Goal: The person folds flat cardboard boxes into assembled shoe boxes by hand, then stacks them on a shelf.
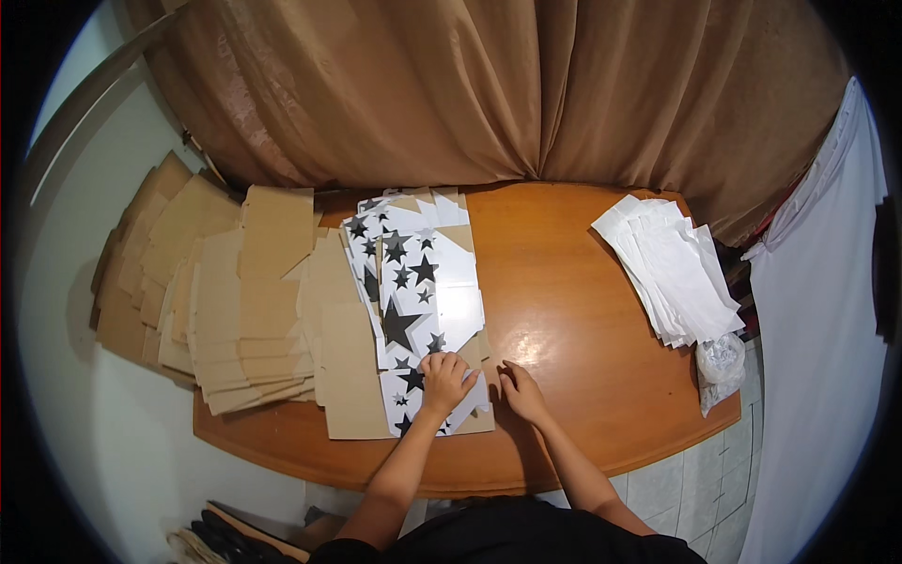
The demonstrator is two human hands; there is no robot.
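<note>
My left hand (445, 383) lies on the near part of some white card sheets printed with black and grey stars (402, 324). Its fingers are slightly bent and apart, and I see nothing gripped in them. Just right of the sheets, my right hand (524, 393) is over the wooden table, fingers loosely curled and apart, with nothing in it. The star-printed pieces overlap in a long pile, with folded flaps and some brown undersides showing. Under their left side is a flat brown cardboard piece (349, 376).
Several overlapping stacks of brown cardboard (221, 301) cover the table's left side. White paper or plastic sheets (669, 273) lie fanned at the right, beside a clear plastic bag (721, 367). The wooden table (554, 244) meets a brown curtain (451, 94) behind. White cloth (817, 310) hangs at right.
</note>
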